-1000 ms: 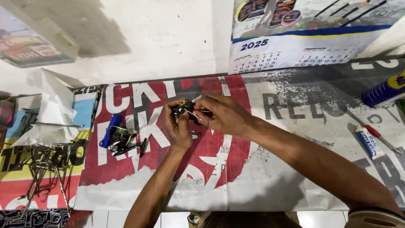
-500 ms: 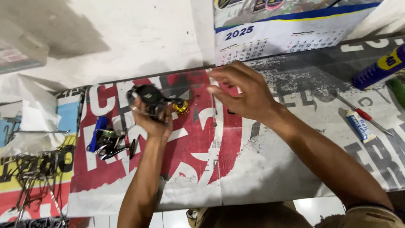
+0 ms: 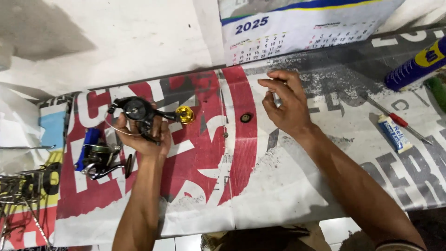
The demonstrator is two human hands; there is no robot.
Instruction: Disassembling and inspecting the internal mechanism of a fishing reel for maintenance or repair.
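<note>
Head view, near to far.

Lower frame: 2 forearms rise from the bottom edge over a tabletop (image 3: 278, 195) covered by a printed red, white and grey banner.

Left hand (image 3: 146, 135), centre-left: fingers closed around the stem of a black spinning reel body (image 3: 137, 110), lifted just above the banner. Its long axis lies roughly left to right, with a gold handle knob (image 3: 185, 115) at its right end, pointing toward the other hand.

Right hand (image 3: 285, 104), right of centre, well apart from the reel body: fingers narrow, thumb and forefinger pinched on a small silvery part (image 3: 277, 99); kind cannot be told. The reel body lies to the left of these fingers. Between the 2 hands, 1 small dark round part (image 3: 245, 117) lies on the banner.

Left of the left hand: 1 second reel (image 3: 100, 158) with blue part, lying flat. Far left edge: metal wire pieces (image 3: 21, 195), count unclear.

Right side: 1 small white tube (image 3: 395, 134), 1 red-handled screwdriver (image 3: 395, 117), 1 blue spray can (image 3: 416, 65).

Far: white wall, 1 calendar (image 3: 297, 28).
</note>
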